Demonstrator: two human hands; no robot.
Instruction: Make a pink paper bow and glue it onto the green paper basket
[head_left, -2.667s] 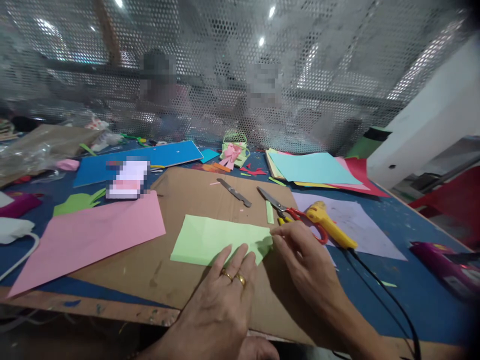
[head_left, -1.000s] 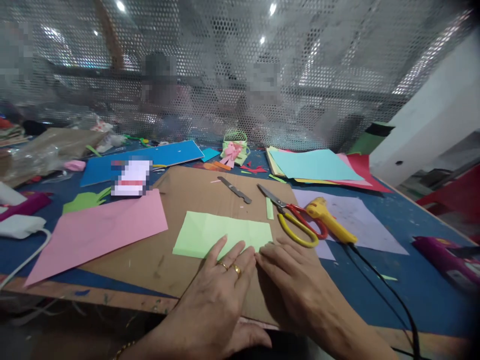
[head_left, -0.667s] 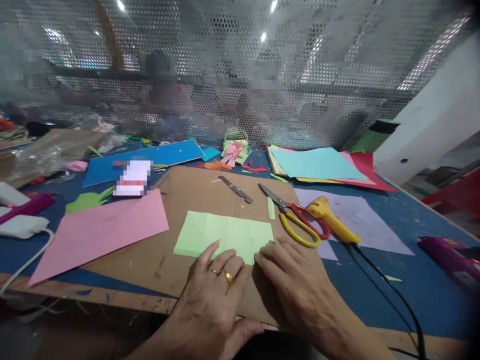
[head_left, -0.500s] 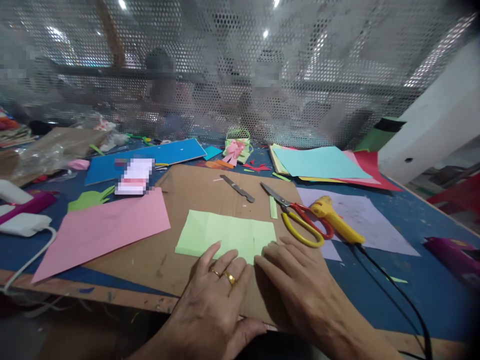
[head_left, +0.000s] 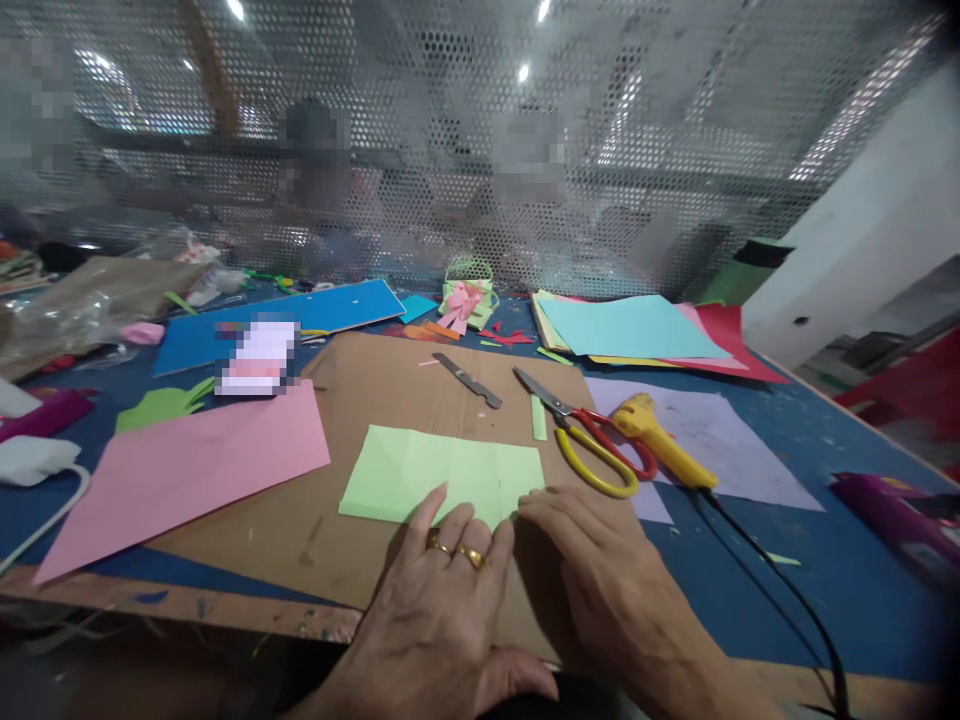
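A light green paper sheet point(head_left: 442, 470) with upright creases lies on brown cardboard in front of me, its lower edge folded up in a narrow strip. My left hand point(head_left: 450, 590), with two gold rings, presses on its lower edge, fingers stretched out and the thumb off to the side. At the sheet's lower right corner rests my right hand point(head_left: 600, 560), fingers slightly bent and close together, tips down; its thumb is hidden. Scissors point(head_left: 592, 430) with one red and one yellow handle lie just beyond my right hand. Farther off is a bare grey blade point(head_left: 466, 380).
A yellow glue gun point(head_left: 664, 440) with a black cord lies at right on lilac paper point(head_left: 742, 450). Pink paper point(head_left: 195, 460) and a phone point(head_left: 259, 355) are at left. Behind stand a small green paper basket point(head_left: 469, 295) and stacked coloured sheets point(head_left: 637, 325), before a perforated metal screen point(head_left: 450, 150).
My left hand has slid a little to the right along the paper's lower edge, closer to my right hand. The whole view has shifted slightly; the tools lie as before.
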